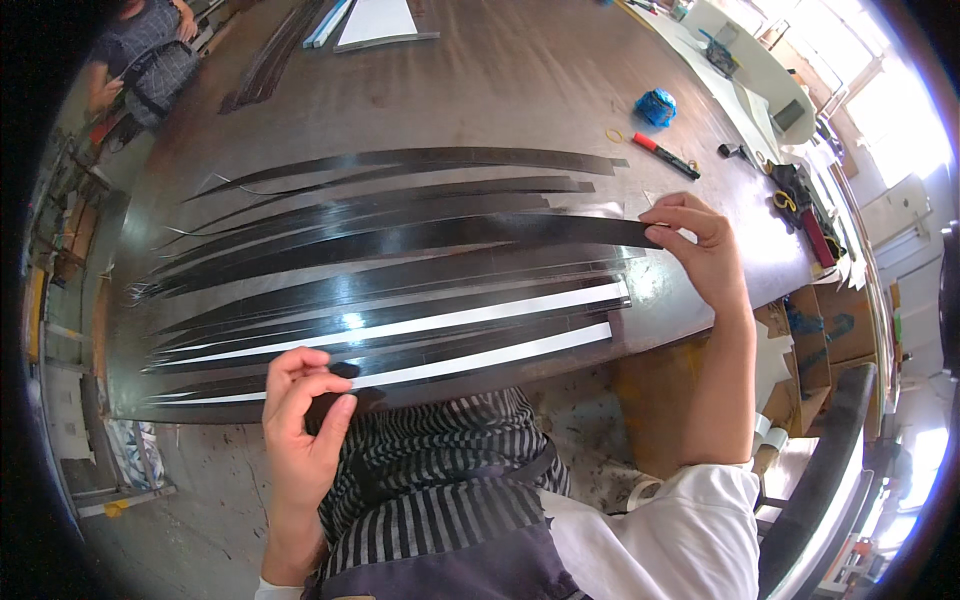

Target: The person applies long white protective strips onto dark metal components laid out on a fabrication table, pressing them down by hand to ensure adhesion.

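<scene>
A broad, glossy brown surface (500, 105) is covered at its near side by long dark strips and two white strips (500, 312). Above it, one black strip (430, 234) is held at its right end between the pinched fingers of the right hand (708, 236). The left hand (303, 415) is curled by the near edge, fingers narrowly spaced; whether anything is gripped cannot be told. A marker (665, 157) is laid near a blue bundle (656, 107). The room is lit by bright windows (900, 110); cardboard boxes (855, 350) are seen at right, their contents unclear.
</scene>
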Demonstrator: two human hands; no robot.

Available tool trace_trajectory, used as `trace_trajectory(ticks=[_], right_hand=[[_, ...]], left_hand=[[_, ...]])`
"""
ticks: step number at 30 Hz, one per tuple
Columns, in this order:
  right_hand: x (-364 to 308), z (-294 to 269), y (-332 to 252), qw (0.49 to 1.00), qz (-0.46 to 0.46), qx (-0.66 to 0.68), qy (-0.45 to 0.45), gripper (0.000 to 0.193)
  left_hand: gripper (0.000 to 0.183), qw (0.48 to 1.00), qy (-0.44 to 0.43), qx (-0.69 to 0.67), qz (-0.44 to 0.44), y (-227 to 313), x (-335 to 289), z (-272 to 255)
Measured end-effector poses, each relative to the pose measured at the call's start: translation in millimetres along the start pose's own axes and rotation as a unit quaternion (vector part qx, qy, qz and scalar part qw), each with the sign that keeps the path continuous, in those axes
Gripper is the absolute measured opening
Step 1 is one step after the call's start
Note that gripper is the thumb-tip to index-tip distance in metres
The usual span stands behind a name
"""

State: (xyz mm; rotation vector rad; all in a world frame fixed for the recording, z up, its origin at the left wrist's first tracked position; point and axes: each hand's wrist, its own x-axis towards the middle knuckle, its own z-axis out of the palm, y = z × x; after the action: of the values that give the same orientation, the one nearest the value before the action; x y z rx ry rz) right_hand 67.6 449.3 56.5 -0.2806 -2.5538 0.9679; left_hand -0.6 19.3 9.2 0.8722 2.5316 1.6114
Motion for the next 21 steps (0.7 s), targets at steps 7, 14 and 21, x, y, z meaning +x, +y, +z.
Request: trace_trajectory(ticks=[7, 14, 21], right_hand=[[5.2, -3.3, -9.6, 0.942, 0.148, 0.291, -0.081, 0.012], [7.6, 2.8, -1.4, 0.841, 0.172, 0.504, -0.092, 0.009], [5.0, 15.8, 13.5, 0.766, 0.213, 0.598, -0.104, 0.009]], left_hand=[[0.016, 0.943, -0.100, -0.311, -0.070, 5.6, 21.5, 20.9], [0.045, 0.823, -0.183, -0.502, -0.194, 17.2, 44.7, 44.0], [0.041, 0.672, -0.184, -0.653, -0.297, 22.4, 63.5, 89.8]])
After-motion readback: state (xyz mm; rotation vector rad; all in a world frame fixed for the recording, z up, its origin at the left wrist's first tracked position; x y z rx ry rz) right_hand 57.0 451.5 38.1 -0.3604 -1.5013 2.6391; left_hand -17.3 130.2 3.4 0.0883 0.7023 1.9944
